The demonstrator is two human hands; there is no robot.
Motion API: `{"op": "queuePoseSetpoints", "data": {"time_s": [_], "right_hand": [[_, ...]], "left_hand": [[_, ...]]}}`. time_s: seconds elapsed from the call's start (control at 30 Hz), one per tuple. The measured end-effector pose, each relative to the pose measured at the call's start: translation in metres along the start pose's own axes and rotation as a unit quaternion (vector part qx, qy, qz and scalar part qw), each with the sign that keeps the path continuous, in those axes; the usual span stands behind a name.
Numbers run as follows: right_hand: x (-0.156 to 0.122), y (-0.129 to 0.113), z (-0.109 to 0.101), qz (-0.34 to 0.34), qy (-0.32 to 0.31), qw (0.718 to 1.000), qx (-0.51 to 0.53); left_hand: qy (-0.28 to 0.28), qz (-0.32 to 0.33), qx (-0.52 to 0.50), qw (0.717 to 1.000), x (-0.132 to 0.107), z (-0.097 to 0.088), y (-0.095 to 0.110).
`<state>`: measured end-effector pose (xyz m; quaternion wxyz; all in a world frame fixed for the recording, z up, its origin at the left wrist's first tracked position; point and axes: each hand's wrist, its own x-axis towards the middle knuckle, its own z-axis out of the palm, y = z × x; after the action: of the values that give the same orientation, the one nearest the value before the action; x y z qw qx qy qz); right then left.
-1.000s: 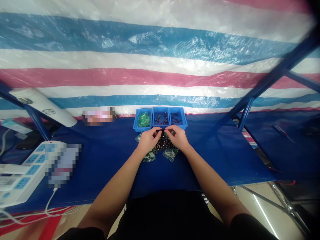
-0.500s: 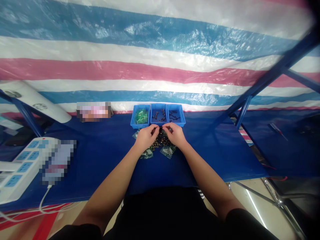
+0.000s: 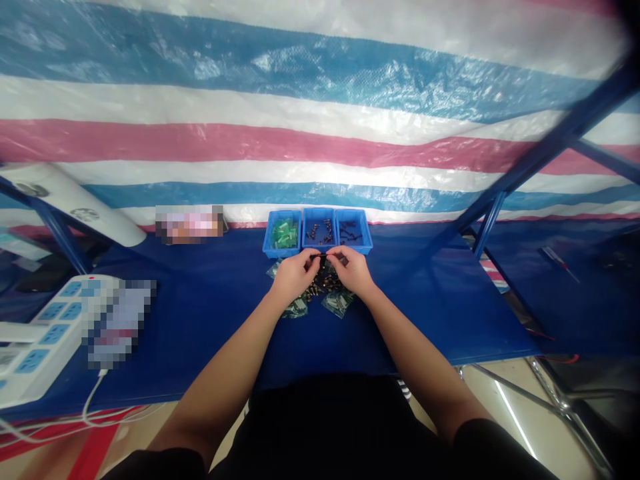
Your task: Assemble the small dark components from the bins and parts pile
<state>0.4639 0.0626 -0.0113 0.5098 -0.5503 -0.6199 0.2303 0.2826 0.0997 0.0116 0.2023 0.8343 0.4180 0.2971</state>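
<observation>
My left hand [image 3: 295, 275] and my right hand [image 3: 351, 268] meet fingertip to fingertip just in front of three blue bins. Both are pinched on one small dark part [image 3: 323, 256], too small to name. Beneath them lies a pile of small brass-and-black metal fittings [image 3: 330, 283]. Small clear bags with pale pieces lie around the pile, one bag [image 3: 338, 303] near my right wrist and another bag [image 3: 297, 307] by my left. The left bin [image 3: 282, 253] holds green packets, the middle bin [image 3: 320, 212] dark fittings, and the right bin [image 3: 367, 241] thin dark pieces.
A white power strip [image 3: 55, 333] and a blurred-out flat object [image 3: 123, 323] with a white cable lie at the left. Behind them is a white cylinder [image 3: 95, 210]. A blue metal frame [image 3: 540, 150] slants up on the right. A striped sheet [image 3: 320, 113] hangs behind the blue table [image 3: 425, 313].
The view has shifted very slightly. Both hands stay together over the pile, still pinching the small dark part.
</observation>
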Motion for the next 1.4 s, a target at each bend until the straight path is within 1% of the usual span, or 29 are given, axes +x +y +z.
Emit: {"op": "queuePoseSetpoints", "data": {"time_s": [0.1,0.3,0.47,0.67,0.9,1.23,1.4], "right_hand": [[-0.0003,0.0001,-0.0004,-0.006,-0.006,1.000,-0.005],[-0.0004,-0.0022,-0.0025,-0.039,-0.009,0.999,-0.034],[-0.0005,-0.0020,-0.0022,-0.042,-0.014,0.998,-0.045],[-0.0003,-0.0014,-0.0042,-0.052,-0.029,0.997,-0.049],[-0.0001,-0.0012,-0.0047,-0.049,-0.037,0.997,-0.039],[-0.0007,-0.0067,-0.0023,-0.026,-0.027,0.999,-0.025],[-0.0003,-0.0062,-0.0024,-0.037,-0.021,0.999,-0.030]], "left_hand": [[-0.002,0.001,0.001,1.000,0.0003,0.0004,-0.0016],[-0.003,0.001,0.009,1.000,0.0001,0.0001,-0.0016],[-0.001,-0.005,0.018,1.000,-0.0002,-0.0008,0.0006],[-0.006,0.004,0.031,0.999,-0.0001,0.0000,0.0018],[0.001,0.003,0.030,1.000,-0.0010,-0.0003,0.0024],[-0.007,0.009,0.036,0.999,0.0006,-0.0015,-0.0005],[-0.004,0.010,0.036,0.999,0.0001,-0.0017,-0.0006]]}}
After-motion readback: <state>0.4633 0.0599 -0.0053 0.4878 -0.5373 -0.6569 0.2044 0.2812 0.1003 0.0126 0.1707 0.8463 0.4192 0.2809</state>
